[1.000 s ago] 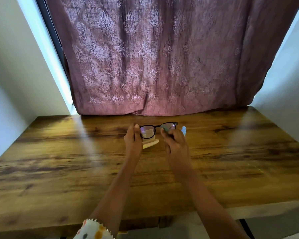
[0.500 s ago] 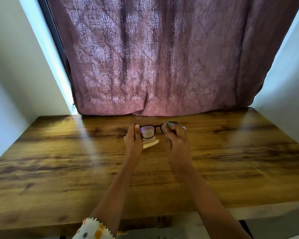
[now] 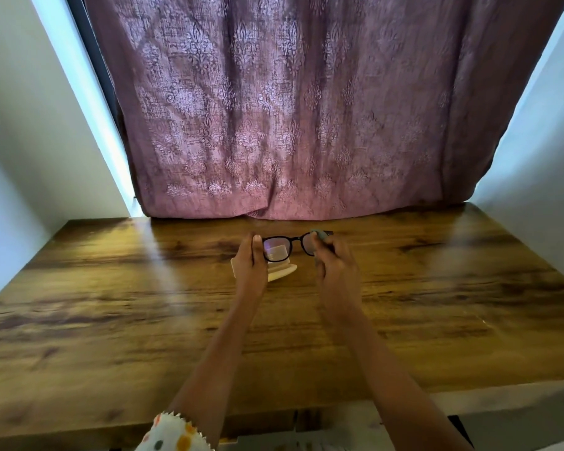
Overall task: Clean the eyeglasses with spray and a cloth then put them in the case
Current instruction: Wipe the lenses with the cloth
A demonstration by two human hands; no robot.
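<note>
Two walls: plain pale surfaces flanking the scene on either side.
Curtain: a mauve woven curtain (image 3: 293,118) with a paler damask pattern hangs in soft folds behind the bench, its hem reaching the far edge.
Bench: a glossy brown wood-grain bench (image 3: 111,304) with dark streaks and broad sheen; flat, rectangular.
Sleeve: a white sleeve with orange and dark dots (image 3: 173,434), scalloped at its edge, on the left arm at the bottom of the view.
Left hand: the left hand (image 3: 251,258) is closed on the left end of the glasses, thumb up along the frame's side.
Right hand: the right hand (image 3: 334,260) presses a small pale teal cloth (image 3: 319,235) against the right lens, fingers curled around cloth and rim.
Eyeglasses: black-framed eyeglasses with rounded rectangular lenses (image 3: 282,247) are held between both hands above the bench, near its far middle; the left lens shows a pinkish reflection.
Case: a cream, smooth, oblong case (image 3: 282,271) lies on the bench just below the glasses, partly hidden by the left hand; whether it is open is unclear.
</note>
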